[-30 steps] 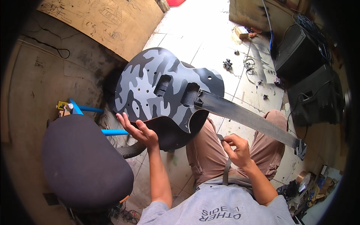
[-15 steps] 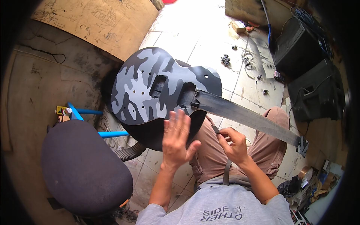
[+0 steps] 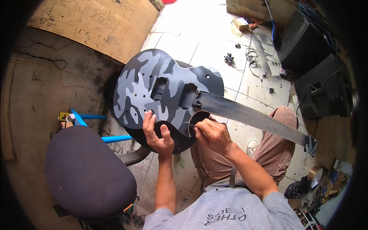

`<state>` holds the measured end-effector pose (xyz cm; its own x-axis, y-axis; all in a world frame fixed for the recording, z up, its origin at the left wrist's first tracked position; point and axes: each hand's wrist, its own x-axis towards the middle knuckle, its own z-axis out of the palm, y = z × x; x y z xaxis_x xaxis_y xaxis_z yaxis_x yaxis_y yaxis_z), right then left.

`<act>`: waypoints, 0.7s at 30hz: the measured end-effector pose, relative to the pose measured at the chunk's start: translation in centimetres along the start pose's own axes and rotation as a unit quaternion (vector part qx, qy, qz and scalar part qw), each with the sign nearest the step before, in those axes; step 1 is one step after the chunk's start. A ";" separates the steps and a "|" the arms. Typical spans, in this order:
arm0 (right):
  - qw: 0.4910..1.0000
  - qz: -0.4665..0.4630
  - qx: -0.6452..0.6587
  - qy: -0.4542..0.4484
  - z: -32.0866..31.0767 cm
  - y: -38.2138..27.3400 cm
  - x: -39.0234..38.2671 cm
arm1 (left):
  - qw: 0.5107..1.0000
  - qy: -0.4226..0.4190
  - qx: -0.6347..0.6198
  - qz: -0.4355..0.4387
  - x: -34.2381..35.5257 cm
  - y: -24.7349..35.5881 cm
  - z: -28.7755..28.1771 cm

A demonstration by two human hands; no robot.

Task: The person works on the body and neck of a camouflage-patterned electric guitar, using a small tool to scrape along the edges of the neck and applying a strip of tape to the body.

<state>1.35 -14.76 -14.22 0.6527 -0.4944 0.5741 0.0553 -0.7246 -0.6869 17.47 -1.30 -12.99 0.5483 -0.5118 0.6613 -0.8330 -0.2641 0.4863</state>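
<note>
An electric guitar body (image 3: 170, 76) in grey and black camouflage lies face up before me, with two dark cavities and several small holes. Its greyish, dusty-looking neck (image 3: 253, 119) points right, over my knee. My left hand (image 3: 159, 140) is at the body's lower edge, fingers apart, the fingertips over the top face. At the cutaway beside the neck, my right hand (image 3: 214, 134) pinches a small dark piece of sandpaper (image 3: 191, 125) against the edge. Most of that piece is hidden by the fingers. Beneath the body is a round black support (image 3: 172, 143), partly covered.
A dark padded seat (image 3: 90, 172) stands at lower left, near blue tubes (image 3: 117, 138) and a ribbed hose (image 3: 134, 156). Black speaker-like boxes (image 3: 324, 88) are at right. Small dark parts (image 3: 229, 58) lie on the tiles. A drawn-on board (image 3: 96, 23) is at upper left.
My right hand has moved up and left, bringing the sandpaper to the cutaway edge. My left hand has shifted left along the body's lower edge.
</note>
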 end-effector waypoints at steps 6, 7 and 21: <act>0.995 0.034 -0.068 0.069 0.3 0.4 0.0 | 1.000 0.008 -0.016 0.001 -0.5 -0.3 0.3; 0.995 0.028 -0.063 0.069 0.2 0.2 0.1 | 1.000 0.009 -0.018 -0.001 -0.4 -0.3 0.4; 0.992 -0.006 -0.112 0.054 -0.4 -0.3 0.3 | 1.000 0.003 0.005 0.009 -0.7 -0.5 0.5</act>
<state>1.22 -14.90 -13.59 0.5678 -0.5251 0.6339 -0.1142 -0.8129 -0.5711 17.50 -1.23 -13.94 0.5334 -0.5114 0.6737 -0.8435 -0.2621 0.4689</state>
